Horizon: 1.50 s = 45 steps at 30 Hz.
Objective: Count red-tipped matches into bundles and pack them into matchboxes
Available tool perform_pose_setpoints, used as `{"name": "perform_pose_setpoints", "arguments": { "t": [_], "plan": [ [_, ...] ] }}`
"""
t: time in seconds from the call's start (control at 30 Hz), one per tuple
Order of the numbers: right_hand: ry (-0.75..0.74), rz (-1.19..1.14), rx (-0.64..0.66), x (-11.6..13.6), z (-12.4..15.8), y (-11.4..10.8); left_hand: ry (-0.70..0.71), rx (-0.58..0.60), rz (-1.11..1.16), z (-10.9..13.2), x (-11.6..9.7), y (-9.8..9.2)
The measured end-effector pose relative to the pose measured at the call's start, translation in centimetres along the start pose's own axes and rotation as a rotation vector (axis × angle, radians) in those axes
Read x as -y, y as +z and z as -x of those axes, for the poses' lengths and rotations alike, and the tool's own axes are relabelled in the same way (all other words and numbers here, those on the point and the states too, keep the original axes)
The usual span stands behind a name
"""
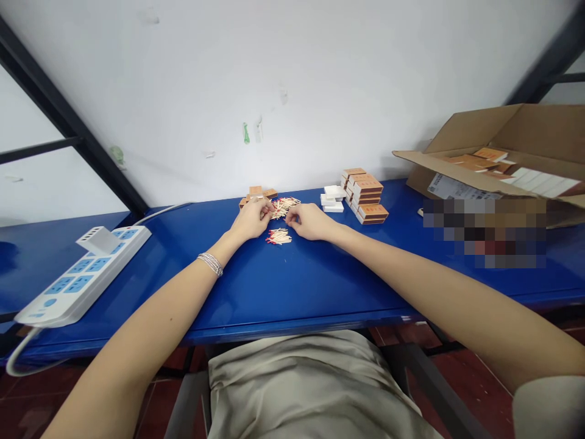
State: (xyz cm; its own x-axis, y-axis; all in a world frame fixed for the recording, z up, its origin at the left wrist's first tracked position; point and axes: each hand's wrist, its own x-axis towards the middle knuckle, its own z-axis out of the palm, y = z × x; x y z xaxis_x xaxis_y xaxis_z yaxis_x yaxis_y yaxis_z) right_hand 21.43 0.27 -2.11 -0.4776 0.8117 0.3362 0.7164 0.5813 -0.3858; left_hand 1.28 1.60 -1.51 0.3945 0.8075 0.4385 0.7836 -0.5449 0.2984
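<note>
Matches: Your loose matches [284, 206] lie in a heap on the blue bench [292, 286], far back near the wall and between your two hands. A small bundle [278, 237] with red heads lies just nearer you, apart from the heap.
Left hand: Your left hand [250, 221] meets the heap's left edge. Its fingers [264, 211] are pinched close on a few sticks, but they are too small to count.
Right hand: Your right hand [309, 221] rests knuckles up just right of the heap. Its fingers are curled under, and you cannot tell whether they hold anything.
Hidden: A few orange boxes [256, 191] sit behind your left hand, partly covered by it. The print on every box is too small to read.
White trays: The white trays [333, 199] are stacked right of the heap, and what is inside them cannot be seen.
Matchbox stack: The matchbox stack [368, 194] stands just beside the trays, with all its orange boxes closed.
Carton: The cardboard carton [503, 131] sits at the bench's right end with its flaps open. It holds more orange boxes and some white ones. The frame edge cuts it off, and a blurred patch covers its lower front.
Power strip: The power strip [82, 275] lies at the left end, well apart from the matches, and its cable drops over the bench edge.
Bracelet: The bracelet [211, 263] is silver and sits on your left wrist.
</note>
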Motion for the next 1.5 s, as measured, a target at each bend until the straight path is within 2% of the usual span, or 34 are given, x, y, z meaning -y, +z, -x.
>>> {"name": "perform_pose_setpoints", "arguments": {
  "t": [0.2, 0.4, 0.5, 0.73, 0.9, 1.03, 1.23, 1.37, 1.5],
  "plan": [
    [0.04, 0.006, -0.034, -0.2, 0.1, -0.4, 0.002, 0.011, -0.011, 0.0, 0.2, -0.1],
    [-0.149, -0.207, 0.012, 0.5, 0.4, -1.0, -0.008, 0.038, -0.049, 0.1, 0.2, -0.2],
    [-0.188, -0.24, 0.029, 0.7, 0.4, -0.8, -0.016, 0.064, -0.08, 0.1, 0.1, -0.3],
    [-0.035, -0.153, -0.087, 0.5, 0.3, -1.0, -0.002, 0.055, -0.069, 0.4, -0.3, -0.5],
    [-0.004, -0.14, -0.167, 0.7, 0.4, -0.8, 0.035, 0.011, -0.048, 0.4, -0.6, -1.0],
    [0.001, -0.136, -0.184, 0.8, 0.3, -0.2, 0.069, 0.004, -0.053, 0.4, -0.6, -1.1],
    [0.001, -0.162, -0.217, 0.9, 0.1, 0.0, 0.156, 0.055, -0.011, 0.7, -1.5, -1.0],
    [0.004, -0.14, -0.213, 0.9, -0.1, -0.6, 0.168, 0.029, 0.004, 0.6, -1.6, -0.9],
    [0.036, -0.116, -0.153, 0.8, 0.1, -1.6, 0.125, 0.041, -0.034, 0.7, -0.6, -1.4]
  ]
}}
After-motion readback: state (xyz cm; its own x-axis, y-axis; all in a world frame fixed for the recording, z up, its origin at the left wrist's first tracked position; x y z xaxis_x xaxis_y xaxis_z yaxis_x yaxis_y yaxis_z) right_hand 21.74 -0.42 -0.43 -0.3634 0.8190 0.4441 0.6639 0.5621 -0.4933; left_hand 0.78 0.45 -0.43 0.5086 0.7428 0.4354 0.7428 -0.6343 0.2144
